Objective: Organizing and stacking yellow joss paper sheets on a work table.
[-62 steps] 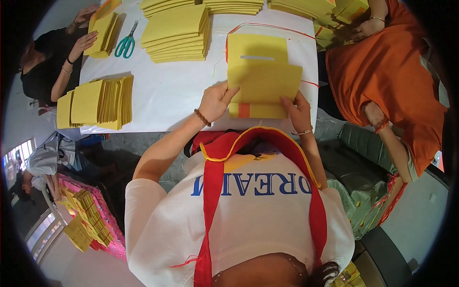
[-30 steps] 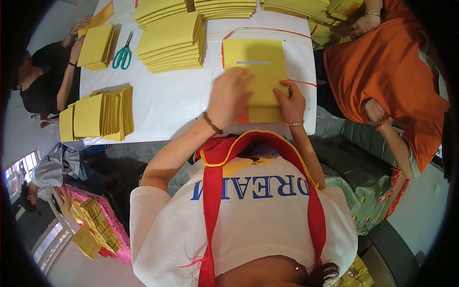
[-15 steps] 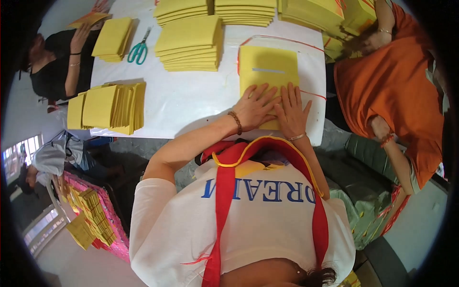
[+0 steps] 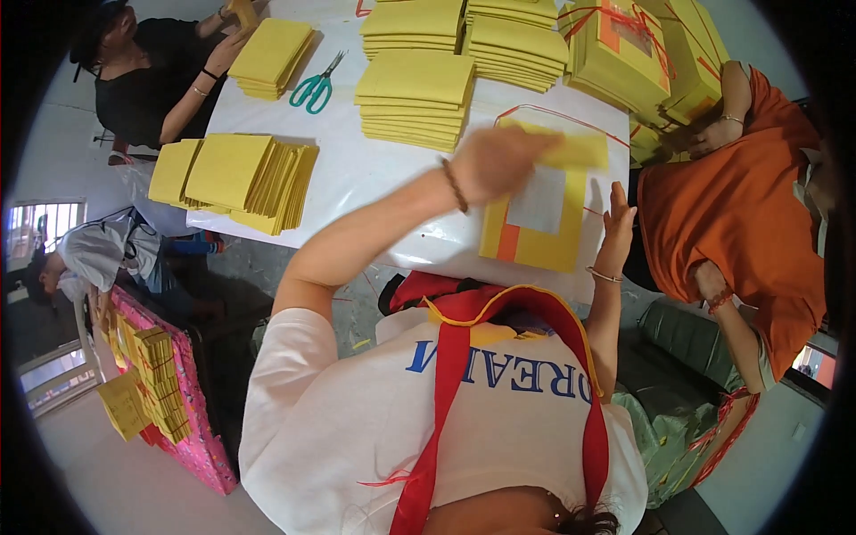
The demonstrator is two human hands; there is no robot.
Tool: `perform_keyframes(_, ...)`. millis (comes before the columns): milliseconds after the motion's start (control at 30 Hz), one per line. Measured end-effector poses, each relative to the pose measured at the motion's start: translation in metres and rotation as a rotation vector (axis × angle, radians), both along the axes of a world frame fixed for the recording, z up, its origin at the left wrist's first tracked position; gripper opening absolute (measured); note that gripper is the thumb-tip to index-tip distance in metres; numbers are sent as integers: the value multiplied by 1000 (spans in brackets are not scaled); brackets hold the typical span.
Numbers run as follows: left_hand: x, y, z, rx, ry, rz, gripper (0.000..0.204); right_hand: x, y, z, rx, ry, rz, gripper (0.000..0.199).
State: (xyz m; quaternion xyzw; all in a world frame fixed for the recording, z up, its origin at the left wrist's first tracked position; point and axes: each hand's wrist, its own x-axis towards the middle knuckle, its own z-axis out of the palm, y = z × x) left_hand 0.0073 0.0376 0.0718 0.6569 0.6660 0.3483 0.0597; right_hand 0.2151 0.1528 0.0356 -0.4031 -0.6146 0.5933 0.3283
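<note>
Yellow paper [image 4: 539, 245] with an orange patch and a pale panel lies on the white worktop [image 4: 357, 196]. Over the paper's upper left part, the left hand [image 4: 499, 165] is blurred; whether its grip is pinching anything, I cannot tell. Just right of the paper, the right hand [image 4: 616, 234] has its grip spread, fingers raised. Left of the paper are a yellow stack [image 4: 415, 100] and, farther off, teal scissors [image 4: 314, 91].
</note>
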Motion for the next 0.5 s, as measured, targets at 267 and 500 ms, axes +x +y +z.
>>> perform_keyframes(267,-150,-37,-11,174,651,329,48,-52,-26,-14,37,62,214,49)
perform_keyframes(500,-176,-40,-57,-132,557,172,41,-168,-52,-20,-452,121,272,53)
